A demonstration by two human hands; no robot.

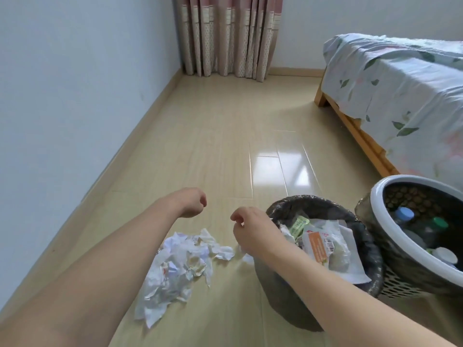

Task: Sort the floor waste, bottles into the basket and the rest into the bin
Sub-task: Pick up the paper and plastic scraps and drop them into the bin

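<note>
Crumpled white paper waste left on the floor beside a full bin.

A heap of crumpled white paper and wrappers is seen lying on the pale wooden floor, just left of the round dark bin lined with a black bag, which is already piled with packets and paper. Capped plastic bottles are held in the grey-rimmed perforated basket, which stands just beside the bin. Both hands are held above the floor beyond the heap: the left hand has its fingers curled in on nothing, and the right hand has its fingers loosely curled and empty. Because the bin is so full, added paper could be expected to slide off its top; loose scraps may also be missed if the heap is gathered in one grab.
</note>
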